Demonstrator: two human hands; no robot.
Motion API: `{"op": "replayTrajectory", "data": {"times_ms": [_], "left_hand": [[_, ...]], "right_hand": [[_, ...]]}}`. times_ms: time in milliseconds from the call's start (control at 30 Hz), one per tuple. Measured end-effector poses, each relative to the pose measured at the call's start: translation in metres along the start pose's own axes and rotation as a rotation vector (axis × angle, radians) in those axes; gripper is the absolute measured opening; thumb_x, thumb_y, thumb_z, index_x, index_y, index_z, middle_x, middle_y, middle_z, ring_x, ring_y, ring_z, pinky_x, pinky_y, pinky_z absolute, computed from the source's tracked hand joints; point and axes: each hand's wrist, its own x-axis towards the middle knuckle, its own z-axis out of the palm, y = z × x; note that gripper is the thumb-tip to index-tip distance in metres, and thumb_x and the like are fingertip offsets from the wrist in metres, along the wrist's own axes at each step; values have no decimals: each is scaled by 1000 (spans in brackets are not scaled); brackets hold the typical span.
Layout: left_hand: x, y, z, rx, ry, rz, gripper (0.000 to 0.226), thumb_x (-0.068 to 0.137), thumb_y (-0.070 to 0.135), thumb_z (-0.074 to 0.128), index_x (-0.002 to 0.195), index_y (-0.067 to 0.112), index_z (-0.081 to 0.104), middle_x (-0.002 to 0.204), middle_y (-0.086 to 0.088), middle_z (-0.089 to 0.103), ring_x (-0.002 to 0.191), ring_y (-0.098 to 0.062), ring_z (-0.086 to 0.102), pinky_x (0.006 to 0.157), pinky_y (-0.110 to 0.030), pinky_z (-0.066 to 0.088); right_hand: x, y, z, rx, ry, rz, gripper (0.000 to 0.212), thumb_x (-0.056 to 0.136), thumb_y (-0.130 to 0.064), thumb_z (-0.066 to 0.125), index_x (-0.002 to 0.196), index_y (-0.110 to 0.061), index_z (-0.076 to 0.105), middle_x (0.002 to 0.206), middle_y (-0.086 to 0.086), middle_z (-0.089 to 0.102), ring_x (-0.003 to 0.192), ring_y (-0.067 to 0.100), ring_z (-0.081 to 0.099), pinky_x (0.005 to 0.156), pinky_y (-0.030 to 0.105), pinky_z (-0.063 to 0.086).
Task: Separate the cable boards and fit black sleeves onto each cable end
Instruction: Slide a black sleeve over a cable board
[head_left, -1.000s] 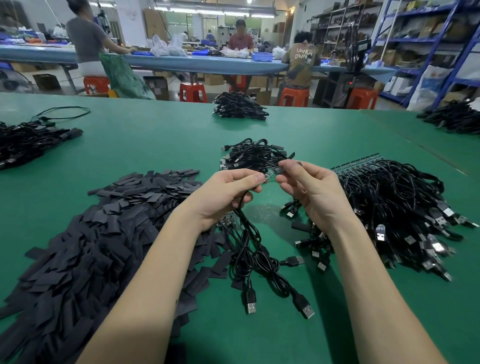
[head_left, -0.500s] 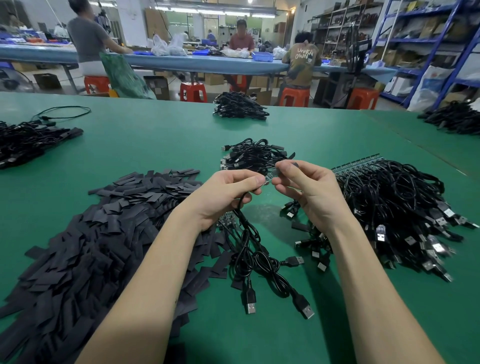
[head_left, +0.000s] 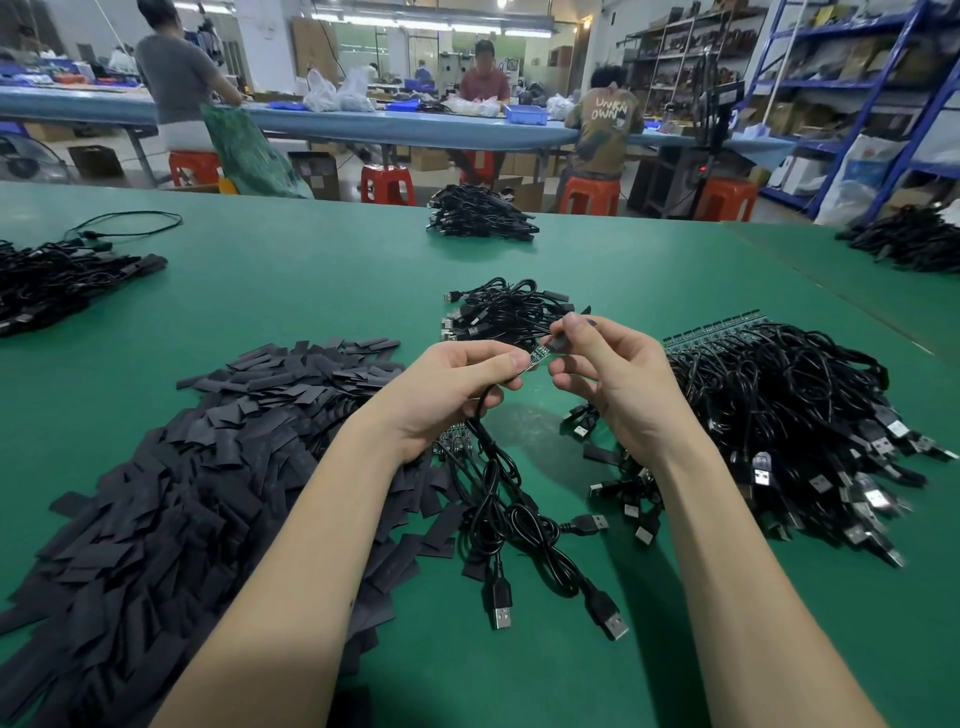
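My left hand (head_left: 447, 384) pinches a small green cable board (head_left: 537, 357) whose black cable (head_left: 498, 483) hangs down to USB plugs on the table. Just right of the board, my right hand (head_left: 613, 374) pinches a black sleeve (head_left: 563, 340) with its open end at the board's tip. A big heap of flat black sleeves (head_left: 197, 467) lies at the left. To the right sits a pile of cables joined to a strip of boards (head_left: 779, 405). Behind my hands lies a small pile of cables (head_left: 504, 312).
The green table (head_left: 311, 280) also carries cable bundles at far left (head_left: 57, 280), far centre (head_left: 478, 215) and far right (head_left: 914, 239). Several people work at a blue bench (head_left: 395, 127) beyond, with orange stools and shelving at the right.
My right hand has lifted slightly and brought the black sleeve up to the board's tip. My left hand keeps its hold on the board and cable.
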Motion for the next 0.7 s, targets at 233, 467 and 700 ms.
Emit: {"op": "replayTrajectory", "data": {"times_ms": [233,467,700], "left_hand": [[1,0,2,-4,-5,8,9,91,33,73,85,29,79,74,11,66,56,-2,49,50,-12,34],[1,0,1,-10,-1,5,9,88,35,73,85,30,80,73,12,66,55,-1,49,49,-12,33],[1,-1,1,-12,1,4,10,91,32,71,85,29,80,73,12,66,55,-1,49,49,-13,33]], "right_hand": [[0,4,3,-40,66,-93,18,97,-20,66,93,-3,73,81,4,74,66,13,67,69,22,57],[-1,4,3,-61,80,-125,19,88,-26,75,82,-8,77,77,6,74,65,15,69,66,22,58],[-2,3,2,-34,50,-138,21,83,-31,76,81,-10,78,80,8,75,68,17,71,67,23,58]]}}
